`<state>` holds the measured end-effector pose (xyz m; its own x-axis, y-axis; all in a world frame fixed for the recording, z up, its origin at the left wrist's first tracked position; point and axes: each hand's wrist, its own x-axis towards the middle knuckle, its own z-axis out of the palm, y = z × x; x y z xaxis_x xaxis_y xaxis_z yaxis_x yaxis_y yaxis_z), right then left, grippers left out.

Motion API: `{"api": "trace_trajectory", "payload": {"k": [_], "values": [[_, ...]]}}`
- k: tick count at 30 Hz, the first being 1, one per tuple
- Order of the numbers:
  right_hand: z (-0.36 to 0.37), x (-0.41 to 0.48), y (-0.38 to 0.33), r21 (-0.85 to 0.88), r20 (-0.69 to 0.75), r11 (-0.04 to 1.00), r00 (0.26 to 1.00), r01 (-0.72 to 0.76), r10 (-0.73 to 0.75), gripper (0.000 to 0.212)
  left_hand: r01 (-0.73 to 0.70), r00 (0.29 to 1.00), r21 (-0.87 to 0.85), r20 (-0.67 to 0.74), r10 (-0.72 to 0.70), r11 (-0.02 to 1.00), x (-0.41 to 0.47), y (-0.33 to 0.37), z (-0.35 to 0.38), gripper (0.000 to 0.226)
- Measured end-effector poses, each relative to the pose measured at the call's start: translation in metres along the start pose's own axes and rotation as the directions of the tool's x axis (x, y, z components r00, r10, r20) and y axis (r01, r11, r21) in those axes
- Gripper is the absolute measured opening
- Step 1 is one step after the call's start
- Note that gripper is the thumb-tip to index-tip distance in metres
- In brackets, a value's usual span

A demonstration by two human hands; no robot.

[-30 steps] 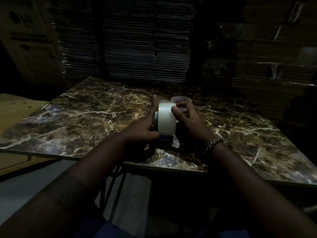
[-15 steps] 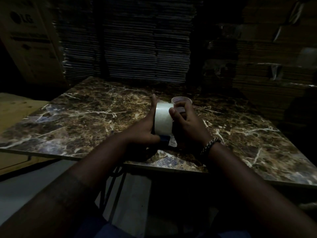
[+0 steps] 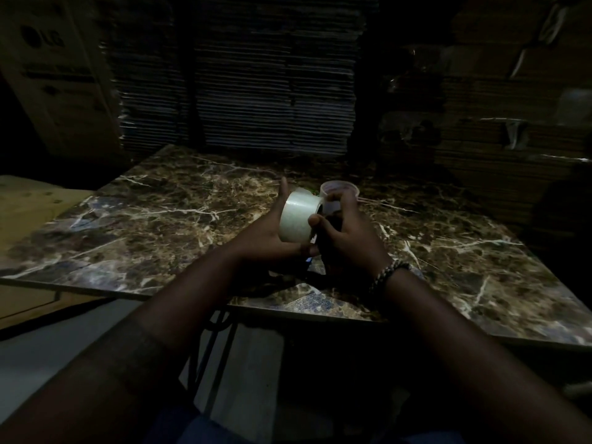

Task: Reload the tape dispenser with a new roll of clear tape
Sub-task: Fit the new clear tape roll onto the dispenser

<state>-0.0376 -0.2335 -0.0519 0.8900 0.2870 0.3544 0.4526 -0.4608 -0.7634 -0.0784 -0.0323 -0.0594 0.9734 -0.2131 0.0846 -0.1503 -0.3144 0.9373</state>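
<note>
Tape roll [image 3: 296,216]: pale, clear, tilted, held above the near middle of the marble table [image 3: 153,225]. Left hand [image 3: 272,238]: cupped under and behind it, thumb up, grasping the roll. Right hand [image 3: 349,238]: thumb on the roll's right rim, fingers closed over a dark part, unidentifiable. Small cup [image 3: 339,190]: just behind the hands. Bracelet [image 3: 389,272]: right wrist. Cardboard stacks [image 3: 256,84]: behind table.

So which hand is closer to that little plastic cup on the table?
Right. The right hand is just in front of the plastic cup, its fingers overlapping it. The left hand is across the tape roll, cradling it.
</note>
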Motion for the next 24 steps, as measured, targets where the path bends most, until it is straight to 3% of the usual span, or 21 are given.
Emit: {"api": "trace_trajectory", "payload": {"k": [5,9,15,19,24], "values": [[-0.004,-0.003,-0.001,-0.003,-0.134,0.998,0.989,0.065,-0.065,0.052,-0.006,1.0,0.057,-0.026,0.007,0.998,0.003,0.003,-0.004,0.14],[-0.014,0.008,0.0,-0.017,-0.234,0.996,0.968,0.09,-0.092,0.033,-0.049,0.998,0.086,-0.038,0.053,0.995,0.002,0.002,-0.002,0.106],[-0.018,0.031,-0.029,0.06,-0.029,0.997,0.998,0.054,-0.052,0.046,-0.074,0.996,0.178,-0.034,0.081,0.981,0.003,0.001,-0.006,0.119],[-0.012,0.043,-0.038,-0.017,0.122,0.999,0.992,0.035,-0.032,0.054,-0.087,0.996,0.15,-0.016,0.091,0.985,0.002,0.003,-0.006,0.109],[-0.01,0.054,-0.041,0.055,0.084,0.996,0.994,-0.071,0.066,0.033,-0.087,0.996,0.073,-0.023,0.089,0.993,0.0,0.003,-0.004,0.099]]}}
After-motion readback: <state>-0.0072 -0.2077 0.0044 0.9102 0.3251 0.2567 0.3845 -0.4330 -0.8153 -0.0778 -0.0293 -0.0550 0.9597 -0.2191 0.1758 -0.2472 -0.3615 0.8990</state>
